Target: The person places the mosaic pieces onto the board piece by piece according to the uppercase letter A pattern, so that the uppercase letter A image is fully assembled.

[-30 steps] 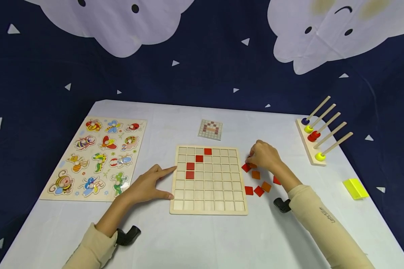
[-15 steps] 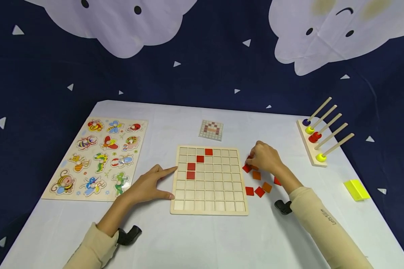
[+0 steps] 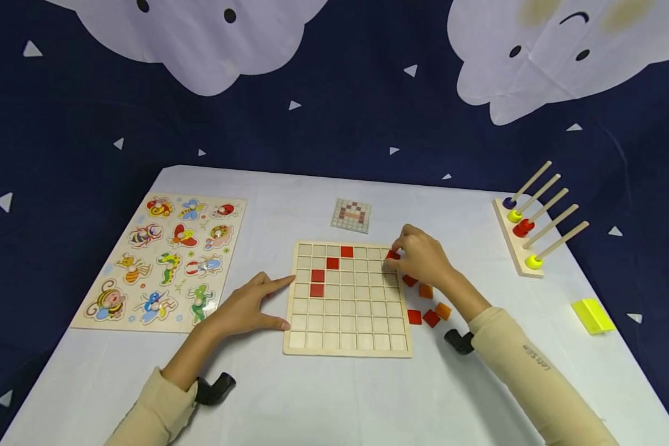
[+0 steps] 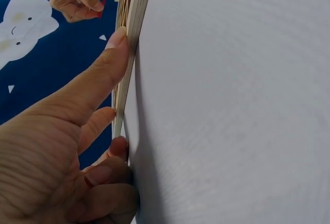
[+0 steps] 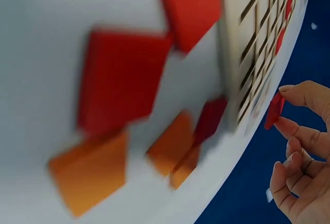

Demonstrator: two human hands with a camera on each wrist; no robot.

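My right hand (image 3: 422,255) pinches a small red square tile (image 5: 275,110) between thumb and forefinger, over the upper right corner of a wooden grid board (image 3: 340,324). The other fingers of that hand are loosely bent. On the board, several red tiles (image 3: 332,264) form a slanting line in the upper left cells. My left hand (image 3: 246,305) touches the board's left edge with a straight forefinger and thumb; its remaining fingers are bent. Right of the board lie loose red tiles (image 3: 414,317) and orange tiles (image 3: 425,291), partly under my right hand in the head view.
A patterned card (image 3: 351,215) lies behind the board. To the left is an insect peg puzzle (image 3: 173,263). A wooden peg stand (image 3: 518,241) with coloured beads stands at the right rear, and a yellow block (image 3: 593,316) lies near the right edge.
My right hand has lifted a red tile from the loose pile and moved left with it to the board's upper right corner. My left hand stays at the board's edge.
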